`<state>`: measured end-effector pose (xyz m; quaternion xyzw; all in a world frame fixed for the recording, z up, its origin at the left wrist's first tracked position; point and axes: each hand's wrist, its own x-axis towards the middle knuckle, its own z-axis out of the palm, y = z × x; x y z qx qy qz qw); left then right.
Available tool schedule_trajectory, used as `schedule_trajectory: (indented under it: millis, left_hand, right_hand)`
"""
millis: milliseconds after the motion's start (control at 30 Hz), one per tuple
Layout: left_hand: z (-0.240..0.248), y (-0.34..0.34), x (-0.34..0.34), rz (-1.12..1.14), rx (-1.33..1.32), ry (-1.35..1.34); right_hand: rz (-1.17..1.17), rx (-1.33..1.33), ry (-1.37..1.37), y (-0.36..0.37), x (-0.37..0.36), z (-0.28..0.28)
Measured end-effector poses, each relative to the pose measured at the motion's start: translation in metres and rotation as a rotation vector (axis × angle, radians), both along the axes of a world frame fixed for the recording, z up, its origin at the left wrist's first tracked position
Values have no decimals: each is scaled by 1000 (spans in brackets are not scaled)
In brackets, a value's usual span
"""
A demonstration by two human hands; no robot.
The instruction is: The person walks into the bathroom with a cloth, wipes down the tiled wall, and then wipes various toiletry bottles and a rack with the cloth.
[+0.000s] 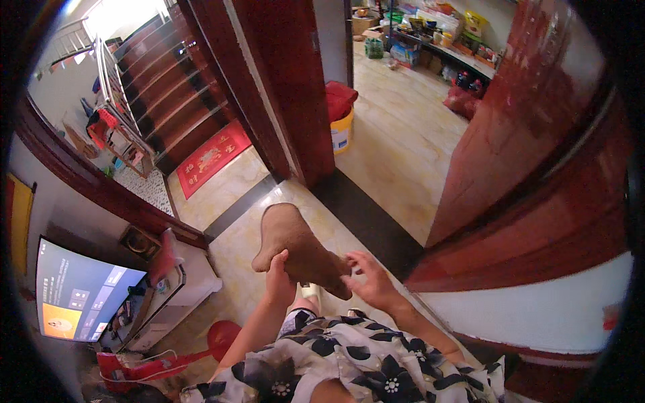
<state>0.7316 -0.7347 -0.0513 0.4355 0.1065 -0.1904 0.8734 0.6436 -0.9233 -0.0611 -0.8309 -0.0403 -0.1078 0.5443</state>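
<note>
A brown, soft-looking, sock-shaped thing (299, 245) is held out in front of my body. Its rounded end points up and away from me, and a short bulge sticks out on its left side. My left hand (279, 275) grips it from the near left side with the thumb lying on top; the other fingers are hidden beneath. My right hand (369, 279) is at the thing's right end, fingers bent and apart around its edge. Whether those fingertips touch the cloth is hard to make out.
On the left, a lit screen (80, 292) stands by a white cabinet (175, 299). Beyond the dark red door frames are stairs (171, 87) with a red mat (213, 158), a yellow bucket (341, 134) and a loaded shelf (450, 50). A red stool-like thing (224, 338) is near my left arm.
</note>
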Motion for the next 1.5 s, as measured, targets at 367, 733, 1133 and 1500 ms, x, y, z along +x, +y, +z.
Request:
schedule_trajectory:
  millis: [367,733,1133,1500]
  left_hand:
    - [3,75,156,-172,926,-505]
    - [-95,211,339,10,82,223]
    - [-14,262,552,193,-573,-304]
    - [-5,355,740,449,176,-21]
  right_hand:
    - [266,381,-3,113,246,-25]
    - [383,1624,877,207,466,17]
    - [841,1607,1139,291,722,24]
    - [891,979,988,362,950,-17]
